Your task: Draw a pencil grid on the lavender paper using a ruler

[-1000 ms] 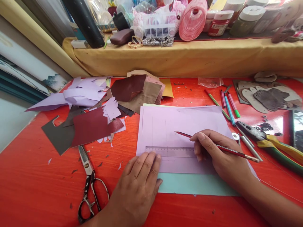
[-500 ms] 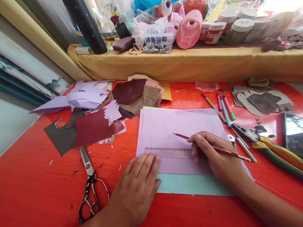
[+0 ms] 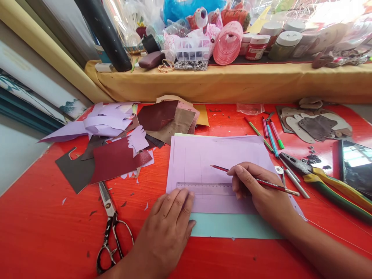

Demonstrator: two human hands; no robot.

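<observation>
Lilac paper (image 3: 232, 153) lies in front of me with thin pencil lines on its left half. A clear ruler (image 3: 213, 188) rests level across its lower part. My left hand (image 3: 170, 221) lies flat with fingers stretched, the fingertips on the ruler's left end and the paper. In my right hand (image 3: 251, 184) a dark red pencil (image 3: 219, 167) is pinched, its tip pointing left just over the sheet; I cannot tell whether it touches. That hand covers the ruler's right end. A pale green sheet (image 3: 229, 225) shows beneath the lilac one.
Scissors (image 3: 109, 217) lie left of my left hand. Leather pieces (image 3: 116, 161) and lilac scraps (image 3: 107, 120) are heaped behind them. To the right are felt-tip pens (image 3: 270, 135), pliers (image 3: 316, 170), a phone (image 3: 357, 162) and leather shapes (image 3: 316, 124). Jars (image 3: 286, 44) stand on the back ledge.
The view has shifted slightly, so things on the right appear a little further left. Both hands, the pencil and the ruler keep nearly the same place on the paper.
</observation>
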